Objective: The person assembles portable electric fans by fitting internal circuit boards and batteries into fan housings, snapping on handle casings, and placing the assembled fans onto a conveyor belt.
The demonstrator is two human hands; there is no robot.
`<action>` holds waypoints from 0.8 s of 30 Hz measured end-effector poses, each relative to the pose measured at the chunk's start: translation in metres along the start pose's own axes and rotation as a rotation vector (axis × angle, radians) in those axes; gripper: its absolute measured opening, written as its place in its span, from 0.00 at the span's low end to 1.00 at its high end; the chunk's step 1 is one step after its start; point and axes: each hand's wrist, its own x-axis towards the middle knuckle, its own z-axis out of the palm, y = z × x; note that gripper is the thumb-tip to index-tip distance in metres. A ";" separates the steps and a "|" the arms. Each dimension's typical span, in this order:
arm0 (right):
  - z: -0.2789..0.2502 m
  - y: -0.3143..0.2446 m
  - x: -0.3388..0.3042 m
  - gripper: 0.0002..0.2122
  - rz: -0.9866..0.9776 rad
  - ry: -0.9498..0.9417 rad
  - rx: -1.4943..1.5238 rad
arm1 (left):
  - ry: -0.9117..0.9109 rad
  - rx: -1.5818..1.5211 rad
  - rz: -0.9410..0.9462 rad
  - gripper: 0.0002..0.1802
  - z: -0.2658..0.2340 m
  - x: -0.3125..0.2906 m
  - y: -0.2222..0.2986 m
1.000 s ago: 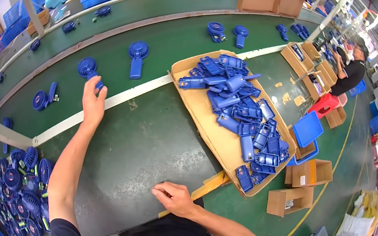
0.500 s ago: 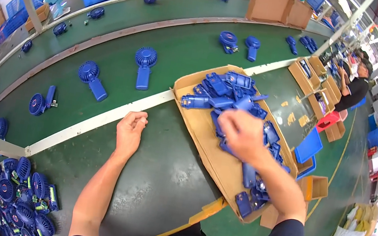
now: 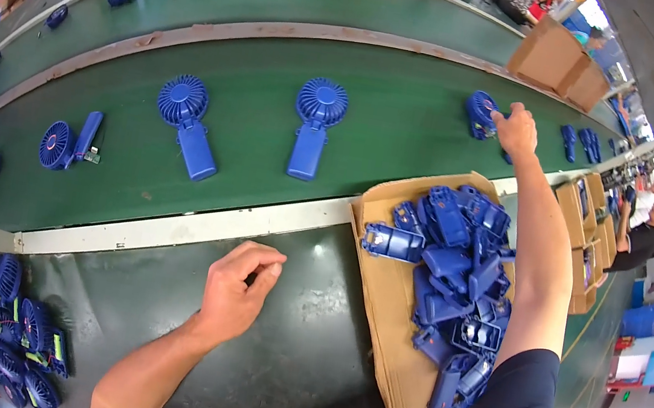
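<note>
My left hand [image 3: 237, 288] hovers over the dark worktable [image 3: 299, 320], its fingers curled and thumb near the forefinger, with nothing visible between them. Stretched out over the green conveyor belt [image 3: 393, 120], my right hand [image 3: 518, 134] has its fingertips at the right edge of a blue handheld fan [image 3: 480, 115]. Its fingers look closed on the fan, though the hand hides part of the grip. Another bit of blue shows beneath that hand. Under my right arm, a cardboard tray [image 3: 381, 317] holds many blue plastic housings [image 3: 447, 285].
Further left on the belt lie several blue fans, among them one with a round head [image 3: 322, 104]. A pile of fans with exposed wiring [image 3: 4, 323] sits at the lower left. A white rail [image 3: 193, 229] separates table and belt. Other people work beyond.
My right hand has moved from above the cardboard tray out to the fan on the belt. My left hand has turned, fingers still curled. The whole view has shifted.
</note>
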 end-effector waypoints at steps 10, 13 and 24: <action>0.076 0.043 0.060 0.44 0.007 -0.121 0.081 | -0.032 0.039 -0.036 0.06 0.007 0.004 0.009; 0.071 0.026 0.050 0.33 -0.026 -0.147 0.101 | 0.001 0.088 -0.032 0.06 -0.001 0.001 0.015; 0.053 0.065 0.023 0.21 0.294 -0.105 0.074 | -0.011 0.060 -0.056 0.06 0.005 -0.002 0.010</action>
